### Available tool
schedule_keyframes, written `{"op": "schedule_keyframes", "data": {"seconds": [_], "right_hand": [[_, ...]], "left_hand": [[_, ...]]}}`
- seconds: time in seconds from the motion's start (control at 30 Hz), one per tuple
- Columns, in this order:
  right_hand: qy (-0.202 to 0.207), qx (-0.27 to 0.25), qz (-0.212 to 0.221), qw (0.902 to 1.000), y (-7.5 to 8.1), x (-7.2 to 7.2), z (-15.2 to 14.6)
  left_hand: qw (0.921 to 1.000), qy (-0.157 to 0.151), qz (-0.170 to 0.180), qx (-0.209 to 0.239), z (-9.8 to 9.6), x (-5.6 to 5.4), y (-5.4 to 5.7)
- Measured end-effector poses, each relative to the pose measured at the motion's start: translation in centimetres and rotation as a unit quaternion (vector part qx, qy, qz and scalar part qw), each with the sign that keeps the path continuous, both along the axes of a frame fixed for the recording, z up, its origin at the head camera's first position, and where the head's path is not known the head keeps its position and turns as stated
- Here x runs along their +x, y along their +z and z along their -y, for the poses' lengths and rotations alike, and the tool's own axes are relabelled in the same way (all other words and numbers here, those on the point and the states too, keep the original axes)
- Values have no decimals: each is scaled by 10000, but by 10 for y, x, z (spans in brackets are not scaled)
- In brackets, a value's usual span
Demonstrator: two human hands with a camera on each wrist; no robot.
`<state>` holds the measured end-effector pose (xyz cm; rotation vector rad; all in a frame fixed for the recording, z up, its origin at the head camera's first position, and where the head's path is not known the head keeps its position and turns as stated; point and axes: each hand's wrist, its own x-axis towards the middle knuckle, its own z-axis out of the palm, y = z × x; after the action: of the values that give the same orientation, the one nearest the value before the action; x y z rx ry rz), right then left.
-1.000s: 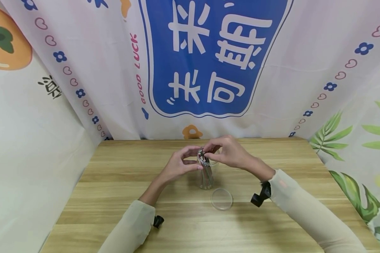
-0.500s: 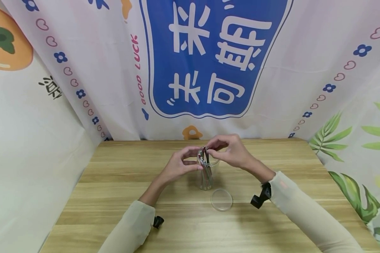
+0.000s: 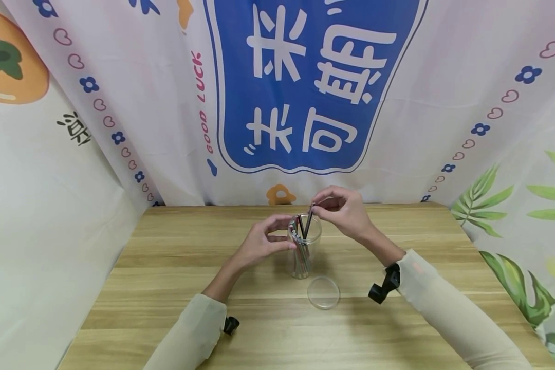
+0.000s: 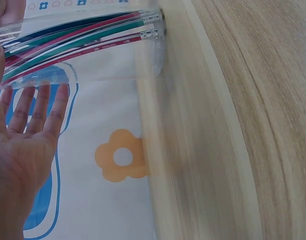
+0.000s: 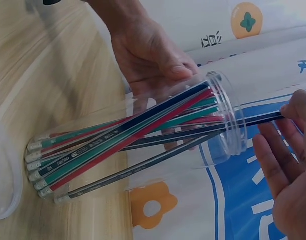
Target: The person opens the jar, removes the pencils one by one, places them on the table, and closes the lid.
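A clear screw-neck jar [image 3: 315, 246] stands upright on the table, holding several red, green and dark pencils [image 5: 100, 150] with their eraser ends at the bottom. My left hand [image 3: 262, 238] grips the jar's left side near the rim, thumb in front and fingers behind. Between thumb and fingertips, my right hand [image 3: 344, 211] pinches the upper end of a dark pencil [image 5: 263, 119]. This pencil leans out through the jar mouth, its lower part still inside. In the left wrist view, the left hand's fingers [image 4: 40, 110] show behind the jar wall.
A round clear lid [image 3: 324, 293] lies flat on the wooden table [image 3: 268, 329], in front of the jar and slightly right. A printed cloth [image 3: 176, 169] hangs behind the table's back edge, with more cloth at both sides.
My right hand has moved up and to the right from the jar mouth, drawing the dark pencil partly out. The left hand, jar and lid have hardly moved.
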<state>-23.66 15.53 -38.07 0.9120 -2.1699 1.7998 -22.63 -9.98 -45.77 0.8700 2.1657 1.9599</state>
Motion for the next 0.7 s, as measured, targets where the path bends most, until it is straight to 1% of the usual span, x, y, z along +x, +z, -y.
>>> {"op": "schedule_keyframes", "data": {"seconds": [0.2, 0.33, 0.5, 0.6, 0.7], "right_hand": [[-17, -397, 227, 9990, 4, -3, -5], [20, -803, 475, 9956, 8, -5, -7], [116, -1353, 691, 9883, 13, -6, -8], [54, -1622, 830, 9833, 16, -7, -9], [-19, -1944, 1011, 9757, 19, -8, -11]], "left_hand": [[10000, 17, 68, 41, -1, 0, 0], [9999, 31, 83, 47, -1, 0, -1], [9999, 50, 77, 50, -1, -1, -1], [9999, 51, 84, 54, 0, -1, -1], [10000, 38, 75, 39, 0, 0, 0]]}}
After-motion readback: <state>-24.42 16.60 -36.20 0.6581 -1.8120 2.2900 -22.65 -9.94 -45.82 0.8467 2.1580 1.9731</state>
